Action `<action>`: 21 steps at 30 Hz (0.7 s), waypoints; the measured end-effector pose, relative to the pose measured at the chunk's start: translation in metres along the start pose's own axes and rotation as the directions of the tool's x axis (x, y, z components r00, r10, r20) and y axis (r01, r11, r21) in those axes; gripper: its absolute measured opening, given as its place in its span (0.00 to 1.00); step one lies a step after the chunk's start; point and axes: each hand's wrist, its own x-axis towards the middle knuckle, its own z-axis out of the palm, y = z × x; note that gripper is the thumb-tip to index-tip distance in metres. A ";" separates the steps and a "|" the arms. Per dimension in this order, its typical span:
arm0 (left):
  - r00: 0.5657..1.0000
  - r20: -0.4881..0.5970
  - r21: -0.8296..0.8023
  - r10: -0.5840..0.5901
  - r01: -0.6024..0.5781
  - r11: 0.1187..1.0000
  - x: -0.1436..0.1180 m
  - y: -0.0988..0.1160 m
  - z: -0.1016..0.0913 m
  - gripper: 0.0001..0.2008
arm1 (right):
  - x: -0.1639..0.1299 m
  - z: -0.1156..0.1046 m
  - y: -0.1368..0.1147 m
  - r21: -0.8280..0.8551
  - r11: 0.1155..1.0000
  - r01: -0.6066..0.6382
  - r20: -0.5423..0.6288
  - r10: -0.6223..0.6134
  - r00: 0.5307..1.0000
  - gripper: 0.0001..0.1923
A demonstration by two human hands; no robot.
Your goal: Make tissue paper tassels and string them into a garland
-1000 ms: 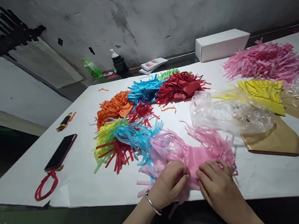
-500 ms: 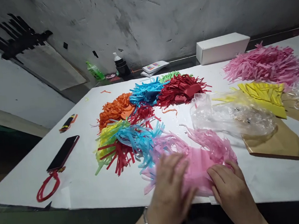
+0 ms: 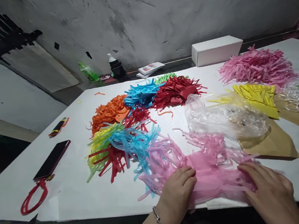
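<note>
A pink fringed tissue-paper piece (image 3: pixel 210 171) lies flat near the front edge of the white table (image 3: pixel 75 193). My left hand (image 3: pixel 180 193), with a bracelet on its wrist, presses on the paper's left part, fingers together. Flat on the same paper's right end rests my right hand (image 3: pixel 269 188), fingers stretched out. The fringe spreads away from me towards a heap of blue, red, yellow and green fringed papers (image 3: pixel 121 146).
Orange, blue, red and green fringe piles (image 3: pixel 148 94) lie mid-table. A crumpled clear plastic bag (image 3: pixel 224 119) sits on brown paper (image 3: pixel 271 142). Yellow (image 3: pixel 259 94) and pink fringes (image 3: pixel 256 66) lie at right, a white box (image 3: pixel 216 49) behind. A phone with red strap (image 3: pixel 51 163) lies left.
My hands have moved apart along the pink paper: the right one slid to its right end, the left one stayed at the left. The paper now lies spread wider and flatter.
</note>
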 end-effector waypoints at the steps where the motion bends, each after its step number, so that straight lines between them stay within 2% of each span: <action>1: 1.000 0.002 -0.001 -0.005 0.005 1.000 0.001 0.001 0.000 0.14 | -0.002 -0.001 0.002 0.013 1.000 -0.002 0.018 0.002 1.000 0.17; 4: 1.000 0.001 -0.008 -0.026 0.026 1.000 0.003 0.002 0.000 0.14 | -0.003 -0.003 0.003 0.024 0.999 -0.021 0.029 0.021 0.999 0.20; 7: 0.999 -0.016 -0.004 -0.047 0.047 0.999 0.003 -0.001 -0.003 0.15 | -0.001 -0.004 -0.002 -0.013 0.999 -0.050 -0.031 0.050 0.998 0.21; 10: 0.993 -0.068 0.004 -0.096 0.097 0.995 0.001 -0.009 -0.007 0.18 | 0.003 -0.005 -0.007 0.045 0.999 -0.031 -0.026 0.032 0.999 0.18; 12: 0.988 -0.085 -0.002 -0.126 0.126 0.992 -0.002 -0.014 -0.010 0.19 | 0.007 -0.006 -0.007 0.046 0.999 -0.018 -0.069 0.021 0.997 0.14; 14: 0.985 -0.086 -0.014 -0.147 0.147 0.989 -0.003 -0.017 -0.012 0.20 | 0.011 -0.010 -0.006 -0.059 0.992 -0.108 -0.150 0.098 0.984 0.13; 16: 0.984 -0.082 -0.027 -0.156 0.154 0.988 -0.004 -0.017 -0.014 0.19 | 0.016 -0.017 -0.009 -0.144 0.962 -0.231 -0.255 0.190 0.948 0.14; 17: 0.985 -0.078 -0.034 -0.154 0.151 0.988 -0.004 -0.016 -0.015 0.18 | 0.020 -0.021 -0.013 -0.126 0.966 -0.227 -0.278 0.185 0.943 0.16; 18: 0.986 -0.073 -0.041 -0.150 0.148 0.988 -0.004 -0.015 -0.015 0.18 | 0.025 -0.025 -0.020 -0.063 0.984 -0.165 -0.282 0.141 0.949 0.19; 19: 0.987 -0.065 -0.046 -0.147 0.144 0.988 -0.003 -0.014 -0.014 0.18 | 0.030 -0.028 -0.029 0.037 0.998 -0.050 -0.270 0.058 0.961 0.21; 21: 0.989 -0.047 -0.053 -0.139 0.137 0.989 -0.001 -0.013 -0.013 0.19 | 0.044 -0.030 -0.051 0.264 0.938 0.226 -0.208 -0.173 0.963 0.21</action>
